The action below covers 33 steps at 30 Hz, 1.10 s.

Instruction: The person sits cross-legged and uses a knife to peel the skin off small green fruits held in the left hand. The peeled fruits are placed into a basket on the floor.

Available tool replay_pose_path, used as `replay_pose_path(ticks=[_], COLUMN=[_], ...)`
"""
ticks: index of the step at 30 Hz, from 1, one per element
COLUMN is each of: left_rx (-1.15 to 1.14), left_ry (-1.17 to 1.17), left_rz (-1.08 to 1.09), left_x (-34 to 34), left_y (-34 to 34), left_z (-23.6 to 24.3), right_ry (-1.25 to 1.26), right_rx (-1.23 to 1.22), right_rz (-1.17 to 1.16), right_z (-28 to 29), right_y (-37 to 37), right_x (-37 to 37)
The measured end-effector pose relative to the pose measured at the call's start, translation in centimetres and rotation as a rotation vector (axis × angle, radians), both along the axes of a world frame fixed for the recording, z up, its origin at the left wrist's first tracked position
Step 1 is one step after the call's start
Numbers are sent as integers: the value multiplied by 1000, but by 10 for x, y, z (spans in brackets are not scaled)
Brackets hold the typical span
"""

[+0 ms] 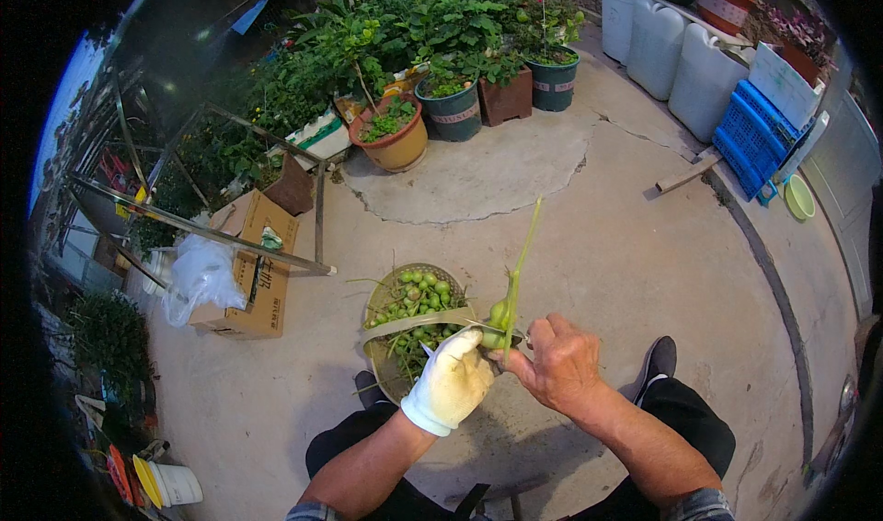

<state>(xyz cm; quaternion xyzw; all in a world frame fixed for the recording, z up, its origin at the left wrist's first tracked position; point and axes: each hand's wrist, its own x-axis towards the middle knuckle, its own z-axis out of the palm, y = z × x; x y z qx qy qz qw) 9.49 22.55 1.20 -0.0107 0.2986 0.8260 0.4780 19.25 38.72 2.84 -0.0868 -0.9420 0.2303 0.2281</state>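
My left hand (pixel 451 379), in a pale glove with a light blue cuff, is closed around a small green gourd (pixel 498 315) on a long green stem (pixel 527 248) that points up and away. My bare right hand (pixel 557 359) is beside it, thumb and fingers pinched at the stem's base around a small dark thing too hidden to name. Below and left of my hands stands a basket (pixel 372 337) with a curved handle (pixel 411 324), holding several small green gourds (pixel 426 290) and thin stems. A pale pointed tip shows by the left glove.
My feet stand either side on concrete (pixel 441 245). A metal frame (pixel 241 241), a cardboard box (pixel 264 286) and a clear plastic bag (pixel 204 275) are to the left. Potted plants (pixel 394 142) line the back; white jugs (pixel 655 47) and a blue crate (pixel 750 135) are at far right.
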Motion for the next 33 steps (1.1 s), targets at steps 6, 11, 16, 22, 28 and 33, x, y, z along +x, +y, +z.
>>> replay_pose_path(ticks=[6, 11, 16, 22, 28, 33], left_rx=[41, -80, -149, -52, -113, -109], left_ry=[-34, 313, 452, 414, 465, 456], left_rz=[-31, -37, 35, 74, 167, 242], left_x=[8, 30, 60, 94, 135, 162], left_y=[1, 3, -6, -35, -64, -85], left_z=[19, 64, 114, 145, 169, 185], right_ry=[26, 119, 184, 289, 354, 367], right_rx=[71, 140, 63, 132, 166, 214], right_rz=[-75, -67, -46, -34, -31, 13], right_z=[27, 53, 91, 131, 154, 171], right_y=[3, -6, -18, -44, -70, -92], right_x=[8, 27, 53, 82, 118, 137])
